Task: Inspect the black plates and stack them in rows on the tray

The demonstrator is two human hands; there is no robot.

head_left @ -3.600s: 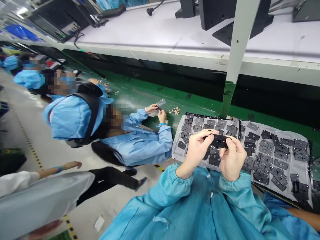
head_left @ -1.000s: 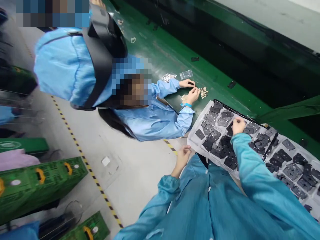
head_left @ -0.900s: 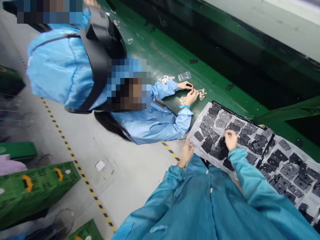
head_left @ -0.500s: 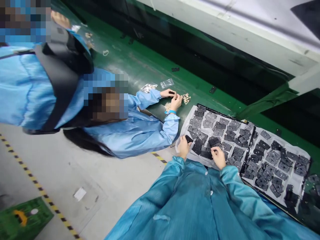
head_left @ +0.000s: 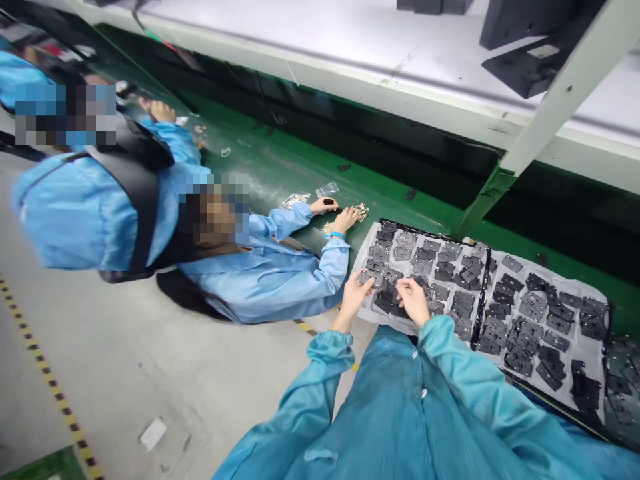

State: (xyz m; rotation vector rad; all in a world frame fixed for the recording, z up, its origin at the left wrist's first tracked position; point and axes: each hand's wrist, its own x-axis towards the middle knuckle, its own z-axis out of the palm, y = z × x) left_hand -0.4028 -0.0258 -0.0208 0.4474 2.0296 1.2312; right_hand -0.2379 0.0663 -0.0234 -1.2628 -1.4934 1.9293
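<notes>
Green belt (head_left: 280,167), white sheet (head_left: 363,248), L hand (head_left: 356,295), R hand (head_left: 415,301) touching black parts (head_left: 533,307).

My left hand (head_left: 355,293) reaches forward, thumb side up, fingers loosely curled with the tips pointing ahead. My right hand (head_left: 415,301) sits just to its right, close but apart, with knuckles up and fingers bent down and bunched. Both wrists show bare past the cuffs. The left forearm (head_left: 325,357) comes up from below, and the right forearm (head_left: 465,373) angles in from the right. I cannot tell how firmly either hand is closed.
</notes>
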